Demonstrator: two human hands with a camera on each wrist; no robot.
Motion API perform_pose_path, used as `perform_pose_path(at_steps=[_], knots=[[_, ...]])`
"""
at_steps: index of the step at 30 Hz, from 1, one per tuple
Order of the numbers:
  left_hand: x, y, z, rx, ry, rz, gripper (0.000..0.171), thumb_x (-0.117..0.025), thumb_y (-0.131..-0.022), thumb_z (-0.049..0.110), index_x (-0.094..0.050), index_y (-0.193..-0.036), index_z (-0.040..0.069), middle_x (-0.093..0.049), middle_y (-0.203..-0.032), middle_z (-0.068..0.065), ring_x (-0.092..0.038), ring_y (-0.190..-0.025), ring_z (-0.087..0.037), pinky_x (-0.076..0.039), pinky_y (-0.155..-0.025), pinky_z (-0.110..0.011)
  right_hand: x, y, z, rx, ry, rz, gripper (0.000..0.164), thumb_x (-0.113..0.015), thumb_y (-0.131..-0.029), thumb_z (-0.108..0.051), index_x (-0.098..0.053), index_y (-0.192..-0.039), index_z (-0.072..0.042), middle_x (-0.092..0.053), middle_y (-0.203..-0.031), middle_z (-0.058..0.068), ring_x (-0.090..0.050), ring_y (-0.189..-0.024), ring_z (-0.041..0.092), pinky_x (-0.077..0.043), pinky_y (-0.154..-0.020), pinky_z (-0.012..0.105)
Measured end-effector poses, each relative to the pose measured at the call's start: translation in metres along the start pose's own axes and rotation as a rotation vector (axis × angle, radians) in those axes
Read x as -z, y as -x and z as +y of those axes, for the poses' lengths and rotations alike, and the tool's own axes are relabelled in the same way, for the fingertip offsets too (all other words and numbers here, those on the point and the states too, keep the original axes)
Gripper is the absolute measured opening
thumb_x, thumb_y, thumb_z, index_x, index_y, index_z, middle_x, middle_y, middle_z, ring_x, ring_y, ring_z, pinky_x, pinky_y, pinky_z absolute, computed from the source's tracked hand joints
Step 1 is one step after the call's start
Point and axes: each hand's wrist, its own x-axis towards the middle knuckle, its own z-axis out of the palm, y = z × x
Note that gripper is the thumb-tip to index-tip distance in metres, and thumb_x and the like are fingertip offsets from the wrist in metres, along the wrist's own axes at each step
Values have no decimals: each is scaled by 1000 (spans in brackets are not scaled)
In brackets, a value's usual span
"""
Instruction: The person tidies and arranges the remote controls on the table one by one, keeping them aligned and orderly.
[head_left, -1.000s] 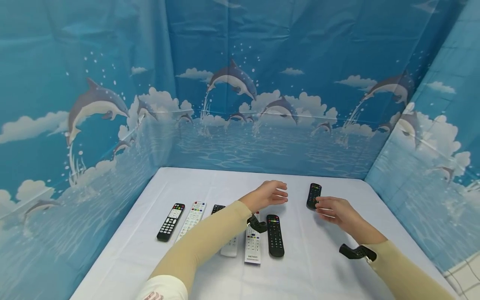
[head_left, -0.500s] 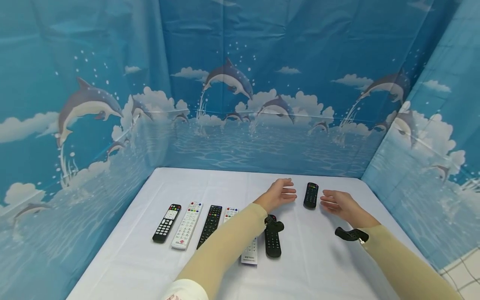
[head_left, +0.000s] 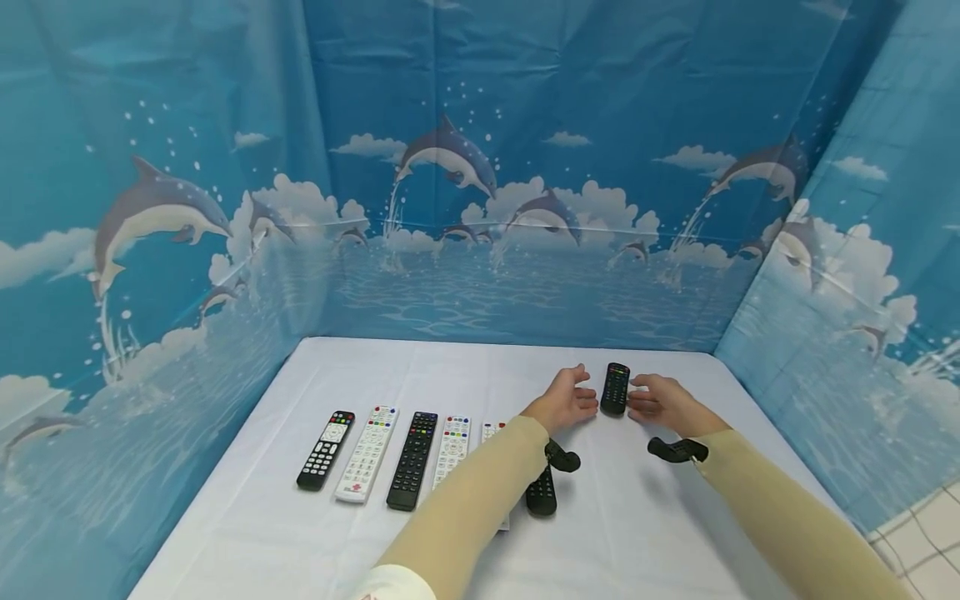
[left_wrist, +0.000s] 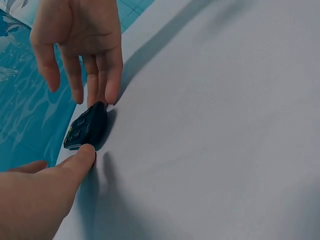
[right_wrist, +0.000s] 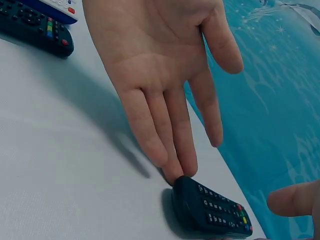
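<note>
A small black remote control [head_left: 615,389] lies on the white table at the back right, between my two hands. My left hand [head_left: 567,400] is at its left side with the fingers extended. In the right wrist view the left hand's fingertips [right_wrist: 173,175] are right at the remote's near end. From the right, my right hand [head_left: 667,404] has its fingertips close to the remote's side. The left wrist view shows the right hand's palm [left_wrist: 90,45] and long, loosely straight fingers, with a left fingertip [left_wrist: 87,150] against the remote's [left_wrist: 89,127] other side.
A row of several remotes, black and white, lies to the left, from a black-and-white one [head_left: 326,450] to a black one [head_left: 542,496] partly under my left forearm. A dolphin-print curtain [head_left: 480,283] walls the white table [head_left: 637,533] at the back and sides.
My left hand has moved right, up to the black remote's left side. My right hand has shifted away from the remote and then back beside it. The forearm now uncovers more of the row.
</note>
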Motion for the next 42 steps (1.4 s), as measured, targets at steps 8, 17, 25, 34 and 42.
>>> perform_pose_path(at_steps=[8,17,25,34,42], knots=[[-5,0,-3,4,-6,66,59,-62,-99,23,-42,-149,-2,-42,-141,-40,-42,-132,-53,-36,-110,-58,-5,-2,2,-7,-28,26,67,-41,-107,-20,-6,-161,-2,-20,-159,30,-43,-132,36,-46,-105,42],[-13,7,-9,-19,-127,67,42,-64,-95,5,-55,-135,-5,-63,-117,-28,-64,-109,-40,-48,-102,-50,2,1,14,37,73,8,62,-50,-105,-12,-21,-154,11,-42,-138,29,-66,-82,18,-59,-82,32],[-15,7,-16,-80,-149,169,32,-66,-92,0,-63,-123,-8,-70,-98,-19,-69,-94,-29,-52,-99,-43,-3,9,15,88,81,-62,56,-52,-104,-9,-30,-150,12,-57,-115,20,-68,-84,17,-58,-88,34],[-7,8,-15,-100,-164,209,24,-71,-87,-7,-70,-111,-7,-69,-93,-16,-66,-79,-19,-58,-82,-33,-15,14,17,83,116,-109,58,-51,-103,-5,-29,-155,6,-55,-122,18,-66,-83,16,-58,-71,31],[-1,24,-5,-133,-220,218,36,-72,-84,-11,-69,-118,-1,-70,-97,-18,-70,-85,-22,-58,-87,-41,-24,26,12,141,180,-176,62,-56,-102,-6,-26,-154,7,-65,-106,10,-67,-82,17,-57,-72,34]])
